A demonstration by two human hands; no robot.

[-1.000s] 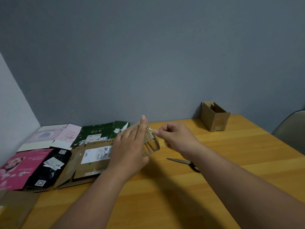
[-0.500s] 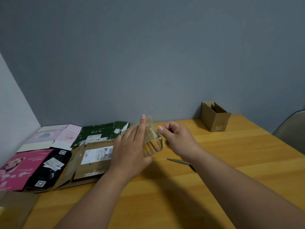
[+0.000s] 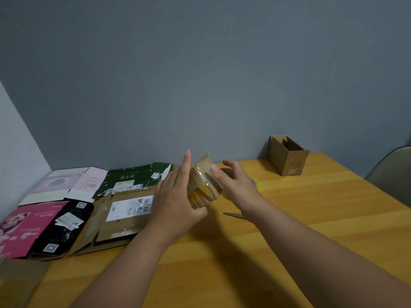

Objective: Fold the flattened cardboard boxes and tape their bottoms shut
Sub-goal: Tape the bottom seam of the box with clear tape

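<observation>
A small taped brown box sits tilted between both hands; flattened boxes lie left of them.

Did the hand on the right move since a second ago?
Yes. The right hand has slid a little to the right, toward the small upright box, and its pinched fingers have opened. The scissors lie as they did.
</observation>
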